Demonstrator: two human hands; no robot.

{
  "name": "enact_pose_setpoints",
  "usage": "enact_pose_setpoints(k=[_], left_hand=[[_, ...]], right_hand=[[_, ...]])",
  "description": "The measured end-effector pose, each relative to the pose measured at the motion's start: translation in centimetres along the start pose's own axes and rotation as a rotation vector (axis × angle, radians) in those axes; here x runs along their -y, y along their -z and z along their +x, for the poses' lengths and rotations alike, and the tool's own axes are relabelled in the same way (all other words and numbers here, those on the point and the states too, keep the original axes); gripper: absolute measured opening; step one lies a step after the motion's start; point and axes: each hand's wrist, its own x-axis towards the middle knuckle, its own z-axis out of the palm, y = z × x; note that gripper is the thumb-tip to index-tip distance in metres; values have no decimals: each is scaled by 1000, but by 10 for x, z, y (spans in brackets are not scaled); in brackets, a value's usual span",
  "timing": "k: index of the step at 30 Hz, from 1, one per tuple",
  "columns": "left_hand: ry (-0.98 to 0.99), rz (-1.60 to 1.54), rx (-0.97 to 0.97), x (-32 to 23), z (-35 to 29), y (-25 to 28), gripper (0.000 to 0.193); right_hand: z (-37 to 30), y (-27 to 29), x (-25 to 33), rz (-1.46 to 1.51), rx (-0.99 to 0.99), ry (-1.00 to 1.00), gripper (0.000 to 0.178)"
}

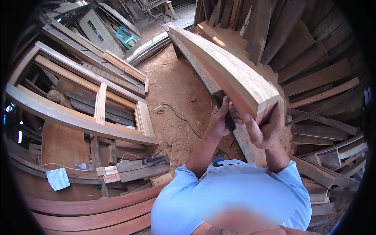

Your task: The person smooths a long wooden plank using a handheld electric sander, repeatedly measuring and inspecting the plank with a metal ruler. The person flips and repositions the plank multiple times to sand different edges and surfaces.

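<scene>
A long, thick pale wooden beam (231, 72) stretches away from me, its near end raised in front of my chest. My right hand (268, 127) is closed around that near end, thumb on the left and fingers up the right side. Just left of it, my left hand (221, 119) grips a dark, straight-edged piece (230, 122) against the beam's lower left side. Its exact kind I cannot make out, as the fingers cover part of it. Beneath the beam runs a narrow grey plank (250, 147), partly hidden by my hands.
Wooden frames (74, 115) lie at the left, near a white paper (58, 179) and a plastic bottle (82, 166). A cable (184, 119) crosses the sawdust-covered floor. Boards (321, 84) lean along the right. A green chair (126, 38) stands at the back left.
</scene>
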Motion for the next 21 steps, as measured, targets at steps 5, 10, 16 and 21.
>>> enact_pose_setpoints(k=[5, 10, 16, 21], left_hand=[[49, 604, 58, -61, -14, 16, 28], [-102, 1054, -341, -87, -55, 59, 17], [-506, 999, -650, -110, -86, 96, 9], [-812, 939, -764, -132, -93, 116, 2]], right_hand=[[57, -14, 20, 31, -39, 149, 80], [81, -30, 39, 84, -57, 186, 76], [84, -40, 45, 138, -46, 133, 79], [86, -45, 43, 126, -66, 201, 80]])
